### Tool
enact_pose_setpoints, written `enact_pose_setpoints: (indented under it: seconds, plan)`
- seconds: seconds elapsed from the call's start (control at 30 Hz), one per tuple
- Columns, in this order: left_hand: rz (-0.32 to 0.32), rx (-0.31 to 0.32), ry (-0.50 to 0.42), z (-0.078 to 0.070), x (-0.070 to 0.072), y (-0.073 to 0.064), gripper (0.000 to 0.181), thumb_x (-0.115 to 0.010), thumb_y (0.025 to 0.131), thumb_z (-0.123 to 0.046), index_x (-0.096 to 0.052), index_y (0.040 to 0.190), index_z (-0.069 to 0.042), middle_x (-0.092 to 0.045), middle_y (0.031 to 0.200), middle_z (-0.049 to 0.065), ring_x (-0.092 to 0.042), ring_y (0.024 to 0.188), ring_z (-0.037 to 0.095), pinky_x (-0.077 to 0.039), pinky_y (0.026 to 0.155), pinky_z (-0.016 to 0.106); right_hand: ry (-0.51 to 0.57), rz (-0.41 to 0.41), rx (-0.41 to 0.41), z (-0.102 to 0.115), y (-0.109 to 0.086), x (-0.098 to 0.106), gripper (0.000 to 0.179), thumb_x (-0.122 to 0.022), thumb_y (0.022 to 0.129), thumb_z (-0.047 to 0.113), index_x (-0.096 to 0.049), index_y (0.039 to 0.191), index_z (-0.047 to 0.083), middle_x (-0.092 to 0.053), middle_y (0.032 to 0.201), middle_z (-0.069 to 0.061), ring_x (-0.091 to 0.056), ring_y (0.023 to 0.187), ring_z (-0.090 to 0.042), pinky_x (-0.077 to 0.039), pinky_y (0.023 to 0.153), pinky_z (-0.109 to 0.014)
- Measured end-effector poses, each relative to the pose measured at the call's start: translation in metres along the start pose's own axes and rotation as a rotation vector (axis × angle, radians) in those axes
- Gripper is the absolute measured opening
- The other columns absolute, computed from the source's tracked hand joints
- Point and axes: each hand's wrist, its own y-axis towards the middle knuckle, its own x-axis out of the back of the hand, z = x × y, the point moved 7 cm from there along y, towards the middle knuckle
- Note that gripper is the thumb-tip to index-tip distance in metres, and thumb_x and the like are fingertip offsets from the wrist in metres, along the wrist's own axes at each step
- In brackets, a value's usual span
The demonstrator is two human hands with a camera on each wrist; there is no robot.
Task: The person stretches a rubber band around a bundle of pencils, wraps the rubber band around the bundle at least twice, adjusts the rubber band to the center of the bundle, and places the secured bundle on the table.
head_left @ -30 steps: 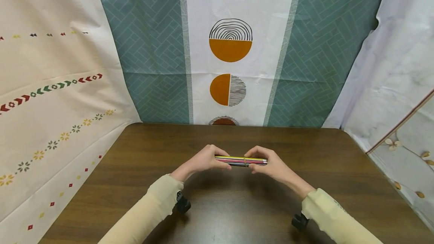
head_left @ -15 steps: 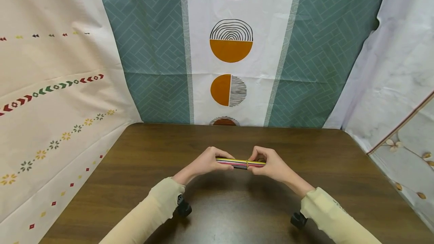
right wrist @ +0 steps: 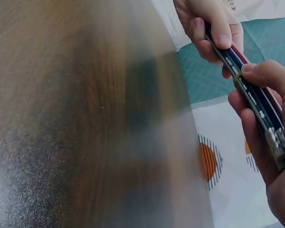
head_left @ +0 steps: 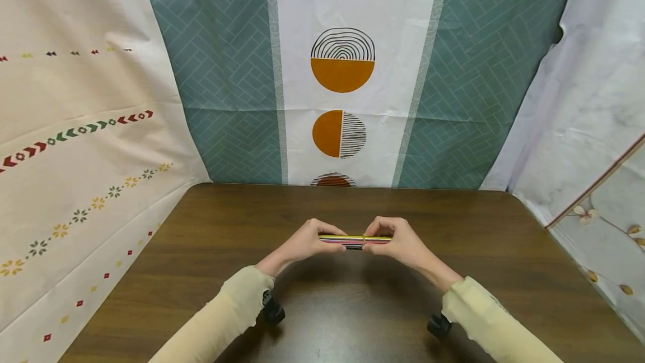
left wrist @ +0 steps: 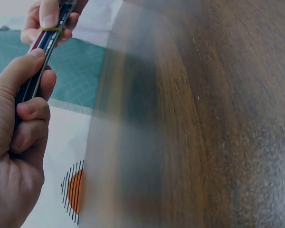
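Note:
A bundle of pencils (head_left: 355,241), striped yellow, pink and black, is held level above the table between both hands. My left hand (head_left: 306,241) grips its left part, the thumb along the near side and the fingers curled round it. Near the middle, a thin yellowish rubber band (right wrist: 237,80) circles the pencils. My right hand (head_left: 403,244) pinches the bundle right at this band with thumb and fingertips. In the right wrist view, silvery pencil ends (right wrist: 277,142) lie within the right palm. The far left end is hidden inside the left hand.
The dark brown wooden table (head_left: 342,318) spreads below both hands. A patterned teal and white cloth (head_left: 232,83) hangs behind its far edge, with pale cloths on either side. Black wrist cameras (head_left: 274,310) hang beneath the cream sleeves (head_left: 221,312).
My right thumb and fingertips have moved in from the bundle's right end to close at the rubber band. The pencils have turned slightly, while my left hand keeps its hold.

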Motion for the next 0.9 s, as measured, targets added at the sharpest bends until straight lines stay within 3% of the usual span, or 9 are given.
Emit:
enact_pose_setpoints:
  seconds: [0.27, 0.43, 0.53, 0.67, 0.77, 0.9]
  plan:
    - [0.003, 0.014, -0.026, 0.002, -0.001, 0.003, 0.026, -0.079, 0.084, -0.020, -0.076, 0.109, -0.013, -0.077, 0.098, 0.003, -0.062, 0.073, 0.005, -0.052, 0.067, 0.022, -0.049, 0.040, -0.090, -0.003, 0.005, -0.007, 0.035, -0.083, 0.080, 0.031, -0.076, 0.112, 0.021, -0.077, 0.104, -0.004, -0.074, 0.086, -0.014, -0.057, 0.073, -0.025]
    - [0.015, 0.049, -0.014, 0.005, 0.002, 0.004, 0.026, -0.080, 0.084, -0.022, -0.076, 0.109, -0.014, -0.076, 0.095, 0.002, -0.060, 0.072, 0.007, -0.050, 0.066, 0.023, -0.050, 0.137, -0.028, -0.003, 0.008, -0.007, 0.048, -0.081, 0.082, 0.028, -0.066, 0.128, 0.020, -0.072, 0.119, -0.001, -0.071, 0.094, -0.011, -0.057, 0.076, -0.027]
    - [0.027, 0.074, -0.022, 0.007, 0.005, 0.003, 0.026, -0.080, 0.084, -0.024, -0.076, 0.108, -0.016, -0.075, 0.091, 0.001, -0.057, 0.068, 0.013, -0.048, 0.062, 0.025, -0.015, 0.212, 0.004, -0.003, 0.009, -0.003, 0.037, -0.075, 0.087, 0.015, -0.064, 0.122, 0.016, -0.069, 0.113, -0.010, -0.068, 0.082, -0.015, -0.057, 0.070, -0.037]
    - [0.043, 0.083, -0.053, 0.007, 0.007, 0.002, 0.025, -0.078, 0.085, -0.024, -0.075, 0.110, -0.017, -0.071, 0.089, 0.003, -0.056, 0.061, 0.028, -0.047, 0.057, 0.026, 0.024, 0.223, 0.006, -0.006, 0.009, 0.004, 0.020, -0.074, 0.088, 0.010, -0.065, 0.105, 0.011, -0.068, 0.098, -0.015, -0.063, 0.067, -0.028, -0.056, 0.061, -0.046]
    - [0.043, 0.077, -0.063, 0.007, 0.007, 0.001, 0.024, -0.077, 0.087, -0.022, -0.074, 0.110, -0.017, -0.070, 0.088, 0.005, -0.057, 0.059, 0.034, -0.047, 0.056, 0.026, 0.035, 0.197, 0.007, -0.008, 0.009, 0.008, 0.019, -0.076, 0.087, 0.011, -0.065, 0.102, 0.009, -0.068, 0.094, -0.016, -0.062, 0.065, -0.032, -0.055, 0.056, -0.042]
    - [0.040, 0.068, -0.055, 0.006, 0.006, 0.002, 0.022, -0.076, 0.087, -0.022, -0.073, 0.109, -0.018, -0.068, 0.087, 0.004, -0.055, 0.057, 0.030, -0.045, 0.054, 0.023, 0.012, 0.165, 0.000, -0.010, 0.008, 0.008, 0.019, -0.076, 0.086, 0.012, -0.066, 0.101, 0.011, -0.069, 0.092, -0.014, -0.060, 0.063, -0.020, -0.051, 0.051, -0.034]
